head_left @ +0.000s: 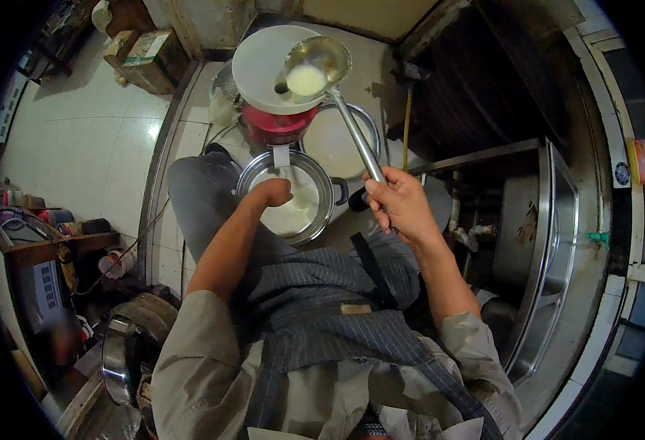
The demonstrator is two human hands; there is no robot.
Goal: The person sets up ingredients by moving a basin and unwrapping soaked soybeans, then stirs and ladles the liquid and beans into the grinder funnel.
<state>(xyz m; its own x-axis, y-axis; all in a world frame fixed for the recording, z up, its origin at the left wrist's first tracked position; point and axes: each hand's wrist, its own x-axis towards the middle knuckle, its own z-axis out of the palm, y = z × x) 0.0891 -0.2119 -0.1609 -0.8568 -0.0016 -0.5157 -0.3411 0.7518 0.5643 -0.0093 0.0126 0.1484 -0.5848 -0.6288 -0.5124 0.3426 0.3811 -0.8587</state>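
Currently: right grip [399, 202] clamped on ladle [357, 136], its scoop over white bowl [256, 66] | my judgement: hold scoop level, move slowly, lest it slop | left grip [275, 192] over pot [327, 211], partly hidden, can't tell if together or apart | ladle: milky liquid [306, 79]; pot: whitish contents [297, 213]; pan [373, 126] beyond: pale contents [330, 147]
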